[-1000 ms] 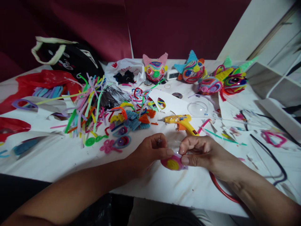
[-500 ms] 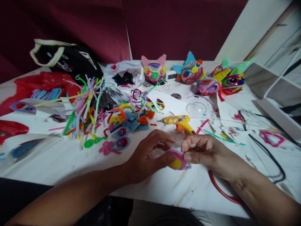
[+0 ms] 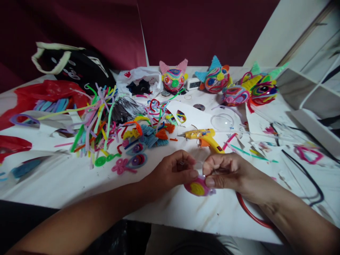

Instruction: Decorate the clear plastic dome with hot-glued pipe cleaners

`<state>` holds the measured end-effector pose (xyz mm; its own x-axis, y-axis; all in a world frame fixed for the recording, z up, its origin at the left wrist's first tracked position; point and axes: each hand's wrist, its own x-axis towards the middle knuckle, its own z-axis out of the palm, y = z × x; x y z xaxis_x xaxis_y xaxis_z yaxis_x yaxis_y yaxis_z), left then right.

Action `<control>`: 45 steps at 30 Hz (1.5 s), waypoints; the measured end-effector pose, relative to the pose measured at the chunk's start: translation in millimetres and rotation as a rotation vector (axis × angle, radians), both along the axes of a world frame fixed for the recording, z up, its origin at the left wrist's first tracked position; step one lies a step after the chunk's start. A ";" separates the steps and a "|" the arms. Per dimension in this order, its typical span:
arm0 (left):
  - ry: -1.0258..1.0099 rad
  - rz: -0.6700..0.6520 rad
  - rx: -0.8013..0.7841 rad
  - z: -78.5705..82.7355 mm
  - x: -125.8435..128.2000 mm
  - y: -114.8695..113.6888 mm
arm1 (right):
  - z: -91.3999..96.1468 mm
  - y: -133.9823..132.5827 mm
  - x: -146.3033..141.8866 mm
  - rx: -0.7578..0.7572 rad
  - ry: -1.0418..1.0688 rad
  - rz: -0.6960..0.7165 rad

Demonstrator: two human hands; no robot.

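Near the table's front edge, my left hand (image 3: pixel 179 171) and my right hand (image 3: pixel 225 171) meet over a small rounded piece (image 3: pixel 198 187) of coiled pink and yellow pipe cleaner. My right thumb and fingers pinch its right upper edge. On the left, thumb and fingertips close on its upper side. A clear, shiny see-through part (image 3: pixel 199 167) shows between the fingertips; it looks like clear plastic, but its shape is mostly hidden. Just beyond my hands lies a yellow glue gun (image 3: pixel 203 136), nozzle to the left.
Loose pipe cleaners (image 3: pixel 99 120) and small coiled shapes (image 3: pixel 136 160) lie to the left. Several decorated balls with ears (image 3: pixel 174 82) stand at the back. A clear dome (image 3: pixel 222 122) lies behind the glue gun. Black cable (image 3: pixel 305 173) and a red ring-shaped edge (image 3: pixel 249 212) are at right.
My left fingers have drawn in closer to the piece and now pinch near its upper edge. More of the yellow coil shows, turned towards me.
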<state>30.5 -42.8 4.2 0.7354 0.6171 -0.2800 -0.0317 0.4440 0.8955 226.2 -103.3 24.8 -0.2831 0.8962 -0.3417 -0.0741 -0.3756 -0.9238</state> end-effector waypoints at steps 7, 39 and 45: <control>0.047 -0.017 -0.036 3.4 0.2 0.5 | 1.4 0.3 -2.6 0.008 -0.007 0.018; -0.075 0.197 0.083 14.5 -13.0 25.1 | -31.3 33.6 24.0 0.415 -1.527 -0.184; -0.066 0.191 0.071 14.4 -12.7 25.4 | -24.1 24.9 28.1 0.480 -1.490 -0.372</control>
